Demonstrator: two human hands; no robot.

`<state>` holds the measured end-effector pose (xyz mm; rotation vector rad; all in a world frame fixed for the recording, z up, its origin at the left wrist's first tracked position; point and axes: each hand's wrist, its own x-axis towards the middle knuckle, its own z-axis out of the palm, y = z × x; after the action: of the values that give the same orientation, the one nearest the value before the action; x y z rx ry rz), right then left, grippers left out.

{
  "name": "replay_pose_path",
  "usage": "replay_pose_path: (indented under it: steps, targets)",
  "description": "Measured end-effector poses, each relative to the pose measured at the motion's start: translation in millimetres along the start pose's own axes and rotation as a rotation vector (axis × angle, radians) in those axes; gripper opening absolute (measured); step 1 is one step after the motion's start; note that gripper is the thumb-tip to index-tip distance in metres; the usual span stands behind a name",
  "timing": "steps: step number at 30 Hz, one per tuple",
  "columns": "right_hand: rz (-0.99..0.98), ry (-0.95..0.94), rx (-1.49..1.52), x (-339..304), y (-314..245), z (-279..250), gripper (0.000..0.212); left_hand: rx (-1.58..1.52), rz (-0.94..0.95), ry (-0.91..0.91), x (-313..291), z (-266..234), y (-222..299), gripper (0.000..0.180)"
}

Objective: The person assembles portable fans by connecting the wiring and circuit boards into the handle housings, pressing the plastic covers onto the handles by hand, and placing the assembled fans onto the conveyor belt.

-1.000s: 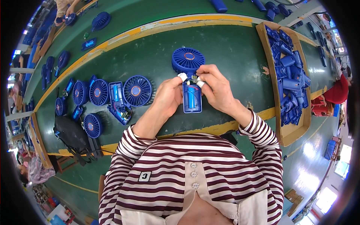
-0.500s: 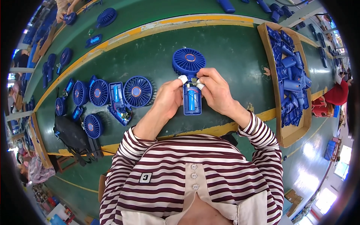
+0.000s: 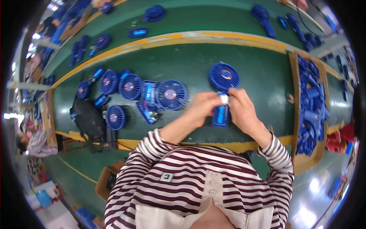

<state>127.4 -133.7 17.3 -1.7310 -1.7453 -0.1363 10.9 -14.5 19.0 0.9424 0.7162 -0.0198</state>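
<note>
A blue handheld fan (image 3: pixel 224 77) lies on the green bench in front of me, its round grille pointing away. Its open handle (image 3: pixel 220 123) shows a light blue battery cell inside. My left hand (image 3: pixel 202 108) pinches at the fan's neck from the left, with a white cover on a fingertip. From the right, my right hand (image 3: pixel 244 110) closes around the neck and the upper handle. The fingertips of both hands meet just below the grille, over the spot where the small circuit board sat. Blur and fingers hide what exactly is pinched there.
More partly opened blue fans (image 3: pixel 170 94) lie to the left, beside a black bag (image 3: pixel 89 118). A cardboard box (image 3: pixel 295 110) of blue casings stands at the right. Beyond the yellow edge (image 3: pixel 190 36), another green surface carries further fans. A carton (image 3: pixel 103 185) sits below the bench.
The whole view has shifted and blurred. My hands have come together over the fan's neck, now covering the circuit board that showed between them. The fan has tilted slightly.
</note>
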Motion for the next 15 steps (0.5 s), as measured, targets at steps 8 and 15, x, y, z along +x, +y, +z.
replay_pose_path:
  steps: [8, 15]
  targets:
    - [0.004, -0.052, -0.013, 7.7, -7.7, -1.2, 0.023, -0.016, 0.086, -0.036, 3.5, -1.1, -7.5, 0.021]
    - [0.000, -0.061, -0.027, 10.2, -9.4, -2.2, 0.020, -0.071, 0.076, -0.034, 3.6, 0.5, -5.3, 0.015]
